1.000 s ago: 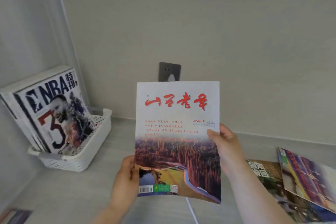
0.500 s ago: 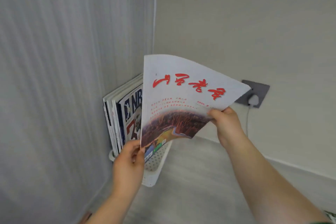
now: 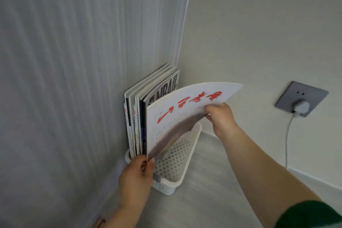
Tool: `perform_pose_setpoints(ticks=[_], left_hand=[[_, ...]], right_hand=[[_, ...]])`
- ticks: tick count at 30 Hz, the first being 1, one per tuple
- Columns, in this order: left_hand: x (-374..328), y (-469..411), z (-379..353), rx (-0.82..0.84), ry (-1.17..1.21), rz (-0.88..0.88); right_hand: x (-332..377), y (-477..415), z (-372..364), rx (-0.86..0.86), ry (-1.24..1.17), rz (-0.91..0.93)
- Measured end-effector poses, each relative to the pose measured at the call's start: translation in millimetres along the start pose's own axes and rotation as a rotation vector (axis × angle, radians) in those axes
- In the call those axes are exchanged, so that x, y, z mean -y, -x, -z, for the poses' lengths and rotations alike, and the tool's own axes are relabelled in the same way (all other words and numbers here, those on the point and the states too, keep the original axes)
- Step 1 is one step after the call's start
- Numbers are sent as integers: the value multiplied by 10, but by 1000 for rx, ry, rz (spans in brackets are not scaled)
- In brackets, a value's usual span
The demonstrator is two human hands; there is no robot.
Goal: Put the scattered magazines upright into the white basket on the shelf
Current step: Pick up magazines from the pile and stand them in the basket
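At shelf corner, head view: white perforated plastic basket (image 3: pixel 186 155) against the left wall, upright magazines (image 3: pixel 137 109) standing in it, NBA cover outermost. White-covered magazine with red characters (image 3: pixel 185 111), bowed, lower edge at the basket's mouth, just beside that stack. Left hand (image 3: pixel 136 177) pinches its bottom corner; right hand (image 3: pixel 221 116) grips its upper edge, fingers curled. Grey wall socket (image 3: pixel 300 98) with plug, to the right

Left half of frame: side panel (image 3: pixel 74 61), pale grey with fine vertical grain. I see it meet the back wall (image 3: pixel 259 24), plain cream, at a corner seam running down from top centre. Right side: dark grey socket plate (image 3: pixel 312 91) on the back wall, white plug (image 3: pixel 300 106) seated in it, grey cable (image 3: pixel 287 138) hanging straight down. Bottom: shelf (image 3: pixel 212 196), light grey woodgrain. Light soft and even.
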State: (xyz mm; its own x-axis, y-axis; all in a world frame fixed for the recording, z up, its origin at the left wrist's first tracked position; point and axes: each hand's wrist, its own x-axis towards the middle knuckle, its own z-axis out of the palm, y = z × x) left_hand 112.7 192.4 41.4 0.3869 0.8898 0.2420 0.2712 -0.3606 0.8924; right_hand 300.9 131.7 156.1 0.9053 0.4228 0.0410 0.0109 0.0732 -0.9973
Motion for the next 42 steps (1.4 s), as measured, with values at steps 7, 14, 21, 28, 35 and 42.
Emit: perform_pose_setpoints(ticks=[7,14,21,28,35,42], left_hand=[[18,-66,21,-49,-20,-81],[-29,-174,11,-82,-1,-78],[-8,-182,-5,-90,-3,-72],[6,-160,4,-78,21,-55],[-166,321,25,72,27,-69],[-664,1173,-377,470,-8,-215]], right_hand=[[-240,-144,-191,37,134,-102],[-430,-55,-426,195,149,-144],[-510,11,-710,452,230,-127],[-502,82,-556,366,290,-136],[-462,562,79,213,347,-43],[-486,1166,1417,39,384,-25]])
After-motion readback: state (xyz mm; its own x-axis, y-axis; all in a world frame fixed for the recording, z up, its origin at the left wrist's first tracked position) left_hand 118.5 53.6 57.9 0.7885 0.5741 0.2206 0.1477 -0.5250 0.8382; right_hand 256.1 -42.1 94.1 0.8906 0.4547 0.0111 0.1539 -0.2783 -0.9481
